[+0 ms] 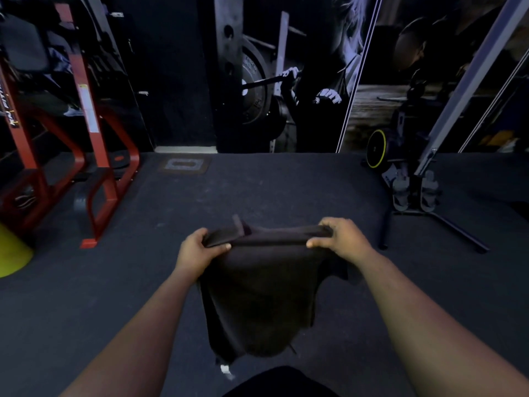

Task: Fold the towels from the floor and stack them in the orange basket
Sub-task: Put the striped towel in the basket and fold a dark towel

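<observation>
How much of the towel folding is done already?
Done: I can't tell, since no folded stack and no orange basket show here. In hand: one dark towel, gripped along its top edge by the left hand and right hand, the rest hanging down. Left: finish folding it and put it in the basket.

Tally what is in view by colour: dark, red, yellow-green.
Dark: 2, the dark cloth towel gripped at its top edge by the left hand and right hand, and the dark metal stand on the floor.
Red: 1, the red steel gym frame.
Yellow-green: 1, the yellow-green cone.
Total: 4.
</observation>
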Demonstrator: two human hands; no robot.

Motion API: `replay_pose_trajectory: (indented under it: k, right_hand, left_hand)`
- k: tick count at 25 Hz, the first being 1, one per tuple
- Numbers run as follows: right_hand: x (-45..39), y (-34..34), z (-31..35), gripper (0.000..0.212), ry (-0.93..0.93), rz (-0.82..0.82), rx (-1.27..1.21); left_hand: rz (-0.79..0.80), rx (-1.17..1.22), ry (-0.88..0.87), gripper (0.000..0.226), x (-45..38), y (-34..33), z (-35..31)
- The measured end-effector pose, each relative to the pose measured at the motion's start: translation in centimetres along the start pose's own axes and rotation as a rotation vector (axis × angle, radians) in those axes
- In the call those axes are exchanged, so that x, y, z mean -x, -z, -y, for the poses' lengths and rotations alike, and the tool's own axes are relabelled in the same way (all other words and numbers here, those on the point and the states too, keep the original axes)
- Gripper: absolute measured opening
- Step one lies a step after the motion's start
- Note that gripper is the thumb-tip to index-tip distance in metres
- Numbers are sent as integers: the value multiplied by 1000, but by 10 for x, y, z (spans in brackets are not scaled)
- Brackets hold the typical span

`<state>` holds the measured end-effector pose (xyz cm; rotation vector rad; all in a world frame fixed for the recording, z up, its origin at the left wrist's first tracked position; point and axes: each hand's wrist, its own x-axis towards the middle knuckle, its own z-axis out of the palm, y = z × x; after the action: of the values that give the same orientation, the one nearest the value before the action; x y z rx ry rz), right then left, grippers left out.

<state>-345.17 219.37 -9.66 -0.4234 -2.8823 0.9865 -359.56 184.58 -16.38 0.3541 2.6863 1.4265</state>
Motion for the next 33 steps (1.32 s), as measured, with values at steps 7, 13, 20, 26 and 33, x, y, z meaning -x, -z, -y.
replay_pose_trajectory:
  k: [7, 13, 20, 26, 33]
  right_hand:
    - [0, -2, -33, 23, -119, -20, 351]
    - [3, -22, -25, 42, -242, -169, -59]
    - [16, -3, -25, 31, -358, -57, -848]
    - [19, -12, -18, 30, -159, 100, -1081]
    - [21, -31, 7, 37, 261, -118, 175]
  left_hand:
    - [-370, 440, 348, 20, -7, 9, 23]
    - [-99, 236, 339, 24, -6, -5, 16]
    - [-333, 395, 254, 18, -11, -2, 25]
    - [-212, 663, 230, 21, -3, -18, -1]
    - [3, 768, 168, 14, 13, -43, -30]
